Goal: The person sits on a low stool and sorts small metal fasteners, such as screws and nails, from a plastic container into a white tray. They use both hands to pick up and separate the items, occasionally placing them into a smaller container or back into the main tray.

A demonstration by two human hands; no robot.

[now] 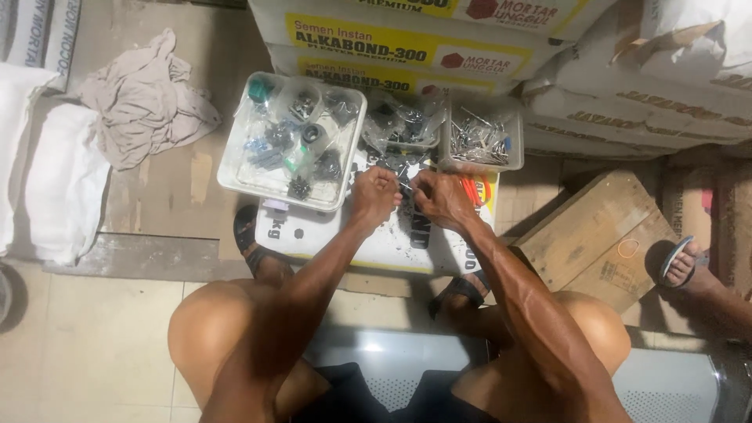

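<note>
Small metal hardware (405,186), too tiny to make out in shape, sits between the two hands at the middle of the worktop (376,243), a white sack lying flat with dark print. Left hand (374,193) and right hand (440,199) meet there, fingers of both curled tight together and pinched on the piece. Two clear plastic tubs stand at the far edge: the large square tub (291,141) on the left holds bagged grey fittings and one green part; the smaller tub (480,139) on the right holds loose shiny screws. One orange loop (471,190) lies beside the right hand. One crumpled beige cloth (145,98) lies far left, one wooden board (595,231) right, and stacked paper sacks (501,47) rise behind.
</note>
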